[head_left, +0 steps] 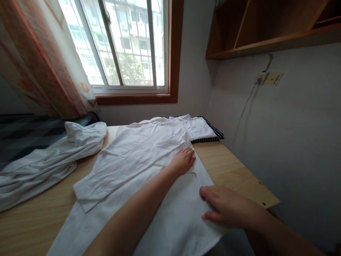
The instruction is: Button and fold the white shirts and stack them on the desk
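A white long-sleeved shirt [149,142] is spread over the wooden table, with one sleeve laid diagonally across its body and the cuff [86,199] at the lower left. My left hand [183,160] lies flat on the shirt near its right side edge, fingers together and stretched out. Closer to me, my right hand [226,206] rests on the same edge of the shirt. A gap shows between its thumb and its bent fingers, with white cloth visible there. The shirt's lower end reaches the front of the table and drapes past it at the right.
Folded white clothing [201,127] and a black striped cloth [210,139] lie at the table's far end. Another crumpled white garment [53,156] lies at the left, beside dark checked bedding [26,137]. The wooden table [234,165] borders a wall with a socket [270,78]. Shelves [266,39] hang above.
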The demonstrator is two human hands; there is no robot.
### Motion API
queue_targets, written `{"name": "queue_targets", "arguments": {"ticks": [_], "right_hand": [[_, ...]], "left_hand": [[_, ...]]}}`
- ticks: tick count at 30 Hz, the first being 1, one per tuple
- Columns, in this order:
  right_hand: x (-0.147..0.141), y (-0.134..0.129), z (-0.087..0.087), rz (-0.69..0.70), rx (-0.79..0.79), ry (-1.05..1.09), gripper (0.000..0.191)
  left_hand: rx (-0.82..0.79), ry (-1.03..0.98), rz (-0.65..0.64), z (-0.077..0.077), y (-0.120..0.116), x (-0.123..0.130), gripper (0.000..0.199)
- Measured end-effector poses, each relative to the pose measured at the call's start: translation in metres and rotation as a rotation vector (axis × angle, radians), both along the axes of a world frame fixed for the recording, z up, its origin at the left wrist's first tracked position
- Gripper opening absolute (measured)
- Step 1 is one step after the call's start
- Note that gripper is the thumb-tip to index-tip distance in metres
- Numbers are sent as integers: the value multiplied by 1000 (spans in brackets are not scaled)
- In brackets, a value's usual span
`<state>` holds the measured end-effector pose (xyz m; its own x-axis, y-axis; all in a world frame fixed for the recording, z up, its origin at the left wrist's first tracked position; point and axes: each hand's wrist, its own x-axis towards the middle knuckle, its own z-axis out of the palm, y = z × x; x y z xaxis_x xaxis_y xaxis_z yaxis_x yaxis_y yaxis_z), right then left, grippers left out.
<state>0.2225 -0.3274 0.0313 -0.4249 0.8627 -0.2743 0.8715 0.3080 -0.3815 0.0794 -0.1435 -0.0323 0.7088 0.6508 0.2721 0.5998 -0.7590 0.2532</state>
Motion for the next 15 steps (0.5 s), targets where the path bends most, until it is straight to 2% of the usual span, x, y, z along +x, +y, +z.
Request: {"name": "queue_targets", "arguments": {"ticks": [4,7,10,15], "right_hand": [[4,-16,-17,-125,65,36,44],[6,-21,-28,-117,90,33,49],[9,-20,-30,-88,103,1,39],[13,-14,-19,9,77,-50,24]], "left_hand": [[-25,92,43,-3,-5,-3,55],[-16,126,89,1,-9,-2,61],[-10,125,121,3,-10,-1,64],[-7,88,146,2,-10,0,66]]}}
